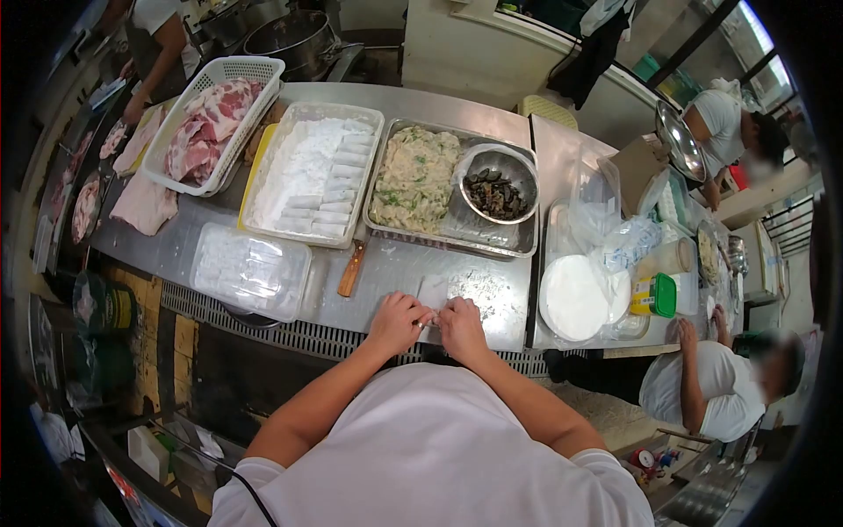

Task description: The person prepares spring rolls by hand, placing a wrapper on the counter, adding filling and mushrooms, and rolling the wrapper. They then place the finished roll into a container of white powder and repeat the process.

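Both hands meet at the near edge of the steel table. My left hand [398, 322] and my right hand [461, 326] have their fingers closed on a thin pale wrapper [429, 319], mostly hidden by the fingertips. Just beyond them a whitish translucent sheet [433, 288] lies flat on the metal. Further back, a metal tray [492, 234] holds a pale filling [414, 180] with green bits and a steel bowl [465, 164] of dark pieces [494, 194]. Left of it, a white tub [376, 132] contains white powder [294, 167] and several white rolls [327, 215]. A wooden-handled knife [352, 269] lies nearby.
A lidded clear container [250, 270] stands left of the knife. Raw meat [211, 132] fills a white basket [151, 158] at back left. White round sheets [572, 297], plastic bags [628, 241] and a green-lidded tub [653, 295] are on the right. Co-workers [702, 386] stand around.
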A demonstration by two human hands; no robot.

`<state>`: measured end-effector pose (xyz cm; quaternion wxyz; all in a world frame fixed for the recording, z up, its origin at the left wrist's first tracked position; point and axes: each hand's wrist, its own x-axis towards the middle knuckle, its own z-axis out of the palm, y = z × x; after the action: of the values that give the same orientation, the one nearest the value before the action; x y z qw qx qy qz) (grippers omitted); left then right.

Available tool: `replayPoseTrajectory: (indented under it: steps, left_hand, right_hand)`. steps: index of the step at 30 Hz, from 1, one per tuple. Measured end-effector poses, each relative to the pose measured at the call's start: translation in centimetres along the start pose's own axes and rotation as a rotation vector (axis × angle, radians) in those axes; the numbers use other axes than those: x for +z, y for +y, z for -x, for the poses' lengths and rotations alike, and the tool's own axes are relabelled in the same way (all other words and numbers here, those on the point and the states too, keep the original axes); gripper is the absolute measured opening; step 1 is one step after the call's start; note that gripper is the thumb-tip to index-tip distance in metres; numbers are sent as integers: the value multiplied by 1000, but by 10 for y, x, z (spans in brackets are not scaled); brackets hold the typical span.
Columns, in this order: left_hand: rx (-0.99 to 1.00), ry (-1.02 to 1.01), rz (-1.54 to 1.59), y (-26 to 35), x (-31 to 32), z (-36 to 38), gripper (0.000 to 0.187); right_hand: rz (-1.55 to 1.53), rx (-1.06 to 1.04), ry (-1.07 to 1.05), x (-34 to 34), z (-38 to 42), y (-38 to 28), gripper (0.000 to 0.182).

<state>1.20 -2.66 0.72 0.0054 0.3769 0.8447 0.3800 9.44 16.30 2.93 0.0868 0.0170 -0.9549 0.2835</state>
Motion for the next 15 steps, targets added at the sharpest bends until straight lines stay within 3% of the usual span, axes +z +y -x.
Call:
replayPoseTrajectory:
  steps: [6,9,12,15]
  left_hand:
    - [-188,-171,-54,-2,1,-20,8]
    - [-152,-80,15,-2,-3,-24,13]
    - [118,-66,54,-3,-22,-20,24]
    - [154,-106,58,-14,-20,-15,37]
  right_hand:
    - [92,-159,-36,-12,-2,-9,19]
    - [154,-202,-93,-8,-7,-3,26]
    - [184,-209,-132,-7,-10,5,26]
    - [153,-176,-129,-6,-11,6,25]
